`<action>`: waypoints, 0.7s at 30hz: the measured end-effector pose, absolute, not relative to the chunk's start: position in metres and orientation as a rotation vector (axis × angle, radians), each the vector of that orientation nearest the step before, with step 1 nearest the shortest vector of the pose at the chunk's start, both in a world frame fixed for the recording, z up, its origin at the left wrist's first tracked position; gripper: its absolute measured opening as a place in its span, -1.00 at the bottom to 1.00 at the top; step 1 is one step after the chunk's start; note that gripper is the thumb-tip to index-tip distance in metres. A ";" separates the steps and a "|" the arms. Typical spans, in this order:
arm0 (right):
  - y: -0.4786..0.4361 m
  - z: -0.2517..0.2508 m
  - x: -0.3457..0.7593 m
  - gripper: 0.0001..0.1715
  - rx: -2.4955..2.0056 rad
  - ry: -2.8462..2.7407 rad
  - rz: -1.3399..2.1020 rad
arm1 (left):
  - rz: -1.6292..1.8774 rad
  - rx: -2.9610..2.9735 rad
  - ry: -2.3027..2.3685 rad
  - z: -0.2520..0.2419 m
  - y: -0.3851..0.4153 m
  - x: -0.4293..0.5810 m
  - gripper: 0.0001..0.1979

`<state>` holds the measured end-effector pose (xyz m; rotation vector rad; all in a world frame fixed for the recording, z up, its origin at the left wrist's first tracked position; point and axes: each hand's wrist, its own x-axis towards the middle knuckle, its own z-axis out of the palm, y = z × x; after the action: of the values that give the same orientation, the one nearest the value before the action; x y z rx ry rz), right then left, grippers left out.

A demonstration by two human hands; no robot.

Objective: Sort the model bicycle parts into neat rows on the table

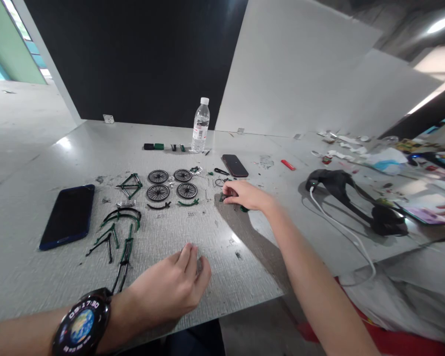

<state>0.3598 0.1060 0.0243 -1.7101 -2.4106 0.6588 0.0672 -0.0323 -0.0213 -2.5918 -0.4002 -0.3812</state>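
My left hand point(170, 282) rests over the near part of the table with its fingers curled together; what they hold, if anything, is hidden. Farther off, my right hand point(246, 194) reaches down among small loose parts, its fingertips pinched at a small dark piece point(222, 197) that I cannot make out. Left of that hand lie several toy bicycle wheels point(158, 192) with black rims. A black curved part point(158, 205) and a green curved part point(188, 203) lie just below them. Green and black mudguards point(122, 215), a diamond-shaped bicycle frame point(129, 185) and forks point(125, 252) lie farther left.
A water bottle point(200, 126) stands at the back near an upright black panel point(137, 59). One phone point(68, 215) lies at left, another phone point(235, 165) beyond my right hand. A red object point(288, 164) and a black head strap point(341, 190) with a white cable point(343, 227) lie to the right.
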 end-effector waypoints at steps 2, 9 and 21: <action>0.107 0.026 0.363 -0.80 -1.688 -2.412 0.663 | -0.386 -2.592 -0.400 -0.021 -0.032 0.067 -0.68; 0.110 0.026 0.379 -0.77 -1.904 -2.256 0.635 | -0.383 -2.599 -0.404 -0.021 -0.033 0.067 -0.66; 0.109 0.019 0.347 -0.80 -1.719 -2.373 0.459 | -0.334 -2.599 -0.397 -0.021 -0.033 0.066 -0.65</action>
<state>0.3471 0.1093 0.0188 -1.7195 -2.3728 0.4589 0.0665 -0.0333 -0.0207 -2.5986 -0.3965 -0.3336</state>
